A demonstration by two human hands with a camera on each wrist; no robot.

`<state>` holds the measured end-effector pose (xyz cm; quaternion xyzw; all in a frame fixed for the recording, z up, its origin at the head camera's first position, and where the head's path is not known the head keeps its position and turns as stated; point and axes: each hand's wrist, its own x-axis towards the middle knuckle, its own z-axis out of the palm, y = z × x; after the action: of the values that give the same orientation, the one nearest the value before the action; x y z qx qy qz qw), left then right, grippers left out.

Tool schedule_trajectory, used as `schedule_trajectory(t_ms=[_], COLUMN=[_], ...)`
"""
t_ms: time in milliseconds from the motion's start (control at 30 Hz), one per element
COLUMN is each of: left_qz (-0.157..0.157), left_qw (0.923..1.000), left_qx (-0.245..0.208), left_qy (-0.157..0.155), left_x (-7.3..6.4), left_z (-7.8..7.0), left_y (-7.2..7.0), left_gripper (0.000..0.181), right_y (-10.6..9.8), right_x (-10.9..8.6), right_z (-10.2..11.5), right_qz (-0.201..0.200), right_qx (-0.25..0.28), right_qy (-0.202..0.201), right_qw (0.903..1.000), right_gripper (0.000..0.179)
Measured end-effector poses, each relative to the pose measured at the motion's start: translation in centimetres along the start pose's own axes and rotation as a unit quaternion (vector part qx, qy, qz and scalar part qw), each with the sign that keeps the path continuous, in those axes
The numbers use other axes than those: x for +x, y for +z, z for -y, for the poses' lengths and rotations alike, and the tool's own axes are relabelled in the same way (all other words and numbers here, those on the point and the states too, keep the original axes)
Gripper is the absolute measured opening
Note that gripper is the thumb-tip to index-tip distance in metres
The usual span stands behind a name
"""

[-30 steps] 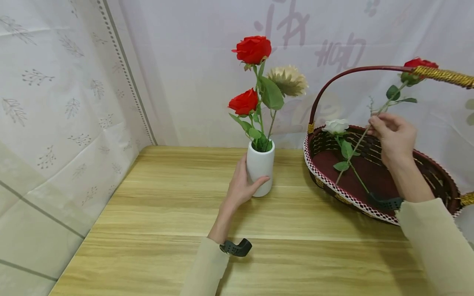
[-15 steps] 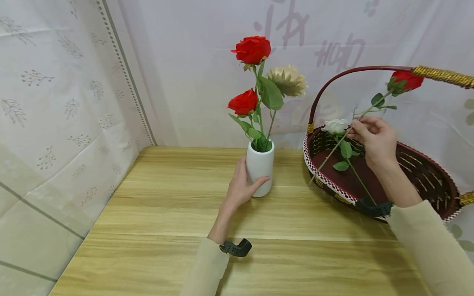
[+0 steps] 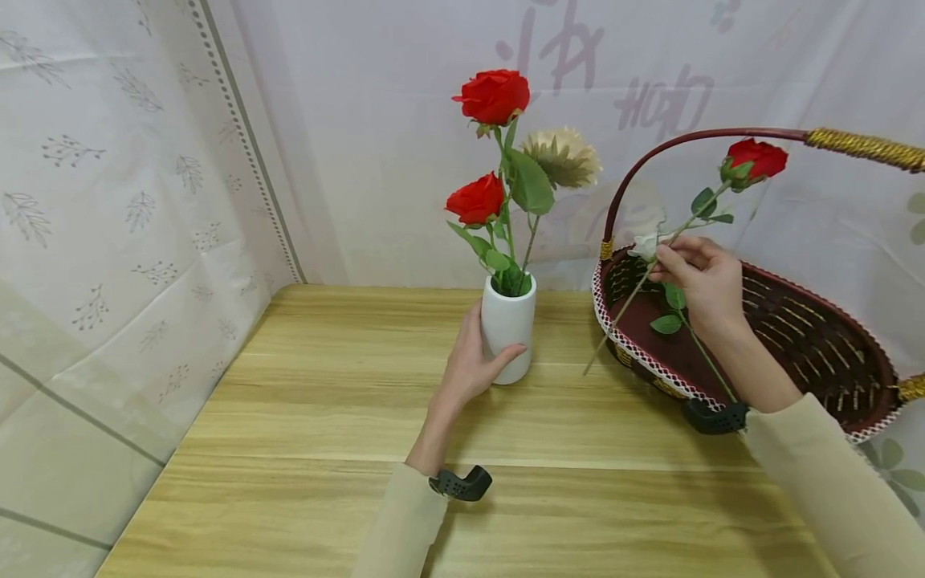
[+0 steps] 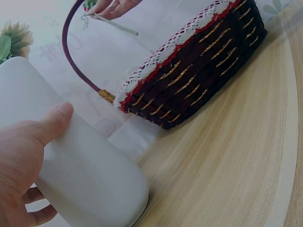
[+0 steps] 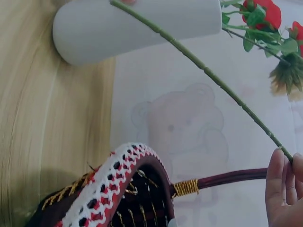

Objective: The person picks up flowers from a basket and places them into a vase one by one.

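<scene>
My left hand grips a white vase standing on the table, thumb across its front. Two red roses and a cream flower rise from the vase. Over the basket's left end, my right hand pinches the stem of another red rose. Its bloom points up and right, while the bare stem slants down to the left past the basket rim. Partly hidden behind the right hand, a white rose leans in the wicker basket.
The basket's tall handle arches over its right side, wrapped in gold cord. A lace trim runs along the rim. The wooden table meets a printed cloth backdrop behind and another at left.
My right hand has moved left and slightly down with the red rose, its stem end passing from inside the basket to beyond the rim. The left hand and vase have stayed put.
</scene>
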<state>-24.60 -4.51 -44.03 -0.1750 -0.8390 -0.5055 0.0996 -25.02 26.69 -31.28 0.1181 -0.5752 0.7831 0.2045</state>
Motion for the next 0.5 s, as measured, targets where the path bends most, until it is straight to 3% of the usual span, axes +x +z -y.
schedule_trajectory(t_ms=[500], left_qz=[0.000], left_qw=[1.0000], left_qx=[0.003], left_qy=[0.002], left_x=[0.1], left_z=[0.1], left_y=[0.0], left_gripper=[0.096], right_y=[2.2], right_x=[-0.6], right_z=[0.0], right_qz=[0.036], right_qx=[-0.017], right_qy=[0.009], right_qw=[0.9992], right_gripper=[0.012])
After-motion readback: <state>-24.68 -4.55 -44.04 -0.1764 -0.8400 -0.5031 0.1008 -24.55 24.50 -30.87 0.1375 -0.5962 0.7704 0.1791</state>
